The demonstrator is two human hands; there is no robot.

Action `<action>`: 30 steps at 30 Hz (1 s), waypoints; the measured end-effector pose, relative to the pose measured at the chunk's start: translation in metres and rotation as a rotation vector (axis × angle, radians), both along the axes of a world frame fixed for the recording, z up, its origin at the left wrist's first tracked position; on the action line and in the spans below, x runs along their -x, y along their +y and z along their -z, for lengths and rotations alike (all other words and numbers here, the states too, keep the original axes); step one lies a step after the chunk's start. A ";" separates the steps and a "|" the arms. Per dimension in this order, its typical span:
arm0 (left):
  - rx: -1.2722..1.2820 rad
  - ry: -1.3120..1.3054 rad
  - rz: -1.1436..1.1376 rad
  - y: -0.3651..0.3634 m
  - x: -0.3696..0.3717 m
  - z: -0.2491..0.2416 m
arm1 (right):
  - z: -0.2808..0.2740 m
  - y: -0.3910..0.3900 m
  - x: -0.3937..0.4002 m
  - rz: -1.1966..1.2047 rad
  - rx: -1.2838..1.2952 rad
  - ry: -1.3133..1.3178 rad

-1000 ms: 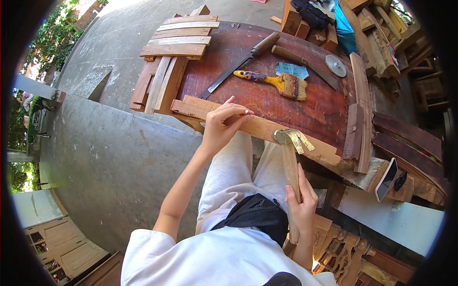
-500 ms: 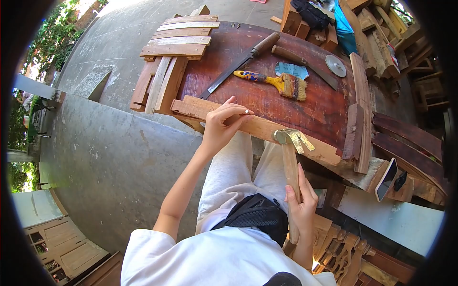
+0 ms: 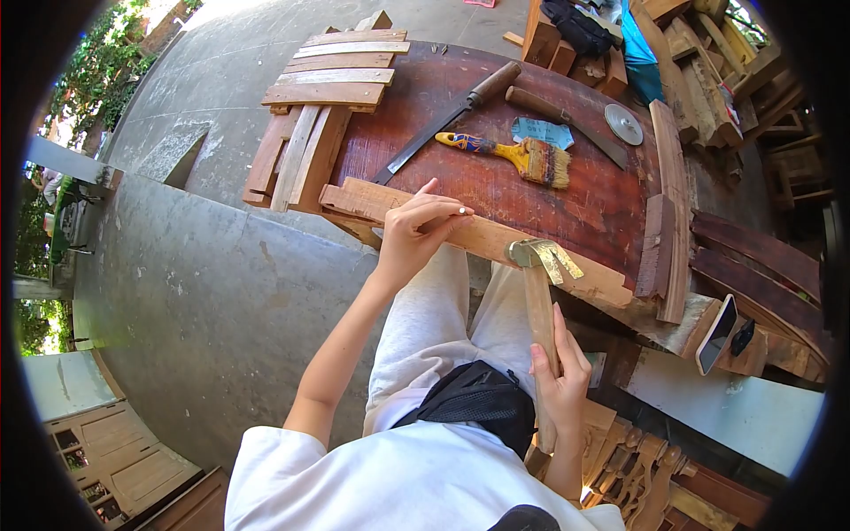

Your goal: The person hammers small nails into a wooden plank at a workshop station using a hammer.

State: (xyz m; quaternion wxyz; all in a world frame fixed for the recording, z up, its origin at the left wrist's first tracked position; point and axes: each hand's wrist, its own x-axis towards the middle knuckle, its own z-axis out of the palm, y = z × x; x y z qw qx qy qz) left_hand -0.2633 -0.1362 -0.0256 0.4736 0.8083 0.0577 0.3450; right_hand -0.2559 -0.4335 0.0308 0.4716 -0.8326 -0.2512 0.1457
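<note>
A claw hammer (image 3: 538,305) with a wooden handle and a yellowish metal claw is held by my right hand (image 3: 564,376), wrapped round the handle. Its head rests on or just over a long wooden bar (image 3: 491,237) along the near edge of the tabletop. My left hand (image 3: 416,226) is on the same bar, left of the hammer, thumb and fingers pinched together. A tiny white spot shows at its fingertips; what it is, I cannot make out. Beyond the bar lie a wide paintbrush (image 3: 522,161) with a yellow handle and a long file-like tool (image 3: 443,124).
On the reddish tabletop (image 3: 425,199) are a wooden-handled blade (image 3: 575,128), a blue paper (image 3: 542,133) and a metal disc (image 3: 623,124). Stacked slats (image 3: 332,75) stand at the left corner. A phone (image 3: 715,334) sits at right, near piled timber (image 3: 699,80).
</note>
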 end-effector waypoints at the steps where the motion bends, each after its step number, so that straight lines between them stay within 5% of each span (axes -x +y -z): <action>1: -0.005 -0.002 -0.002 0.000 -0.001 0.000 | -0.002 0.001 -0.002 -0.002 -0.001 -0.001; 12: -0.009 -0.012 -0.003 0.000 -0.001 -0.003 | -0.056 0.046 -0.030 -0.212 -0.191 -0.523; 30: -0.022 -0.028 0.019 0.002 -0.001 -0.001 | -0.047 0.057 -0.041 -0.373 -0.022 -0.441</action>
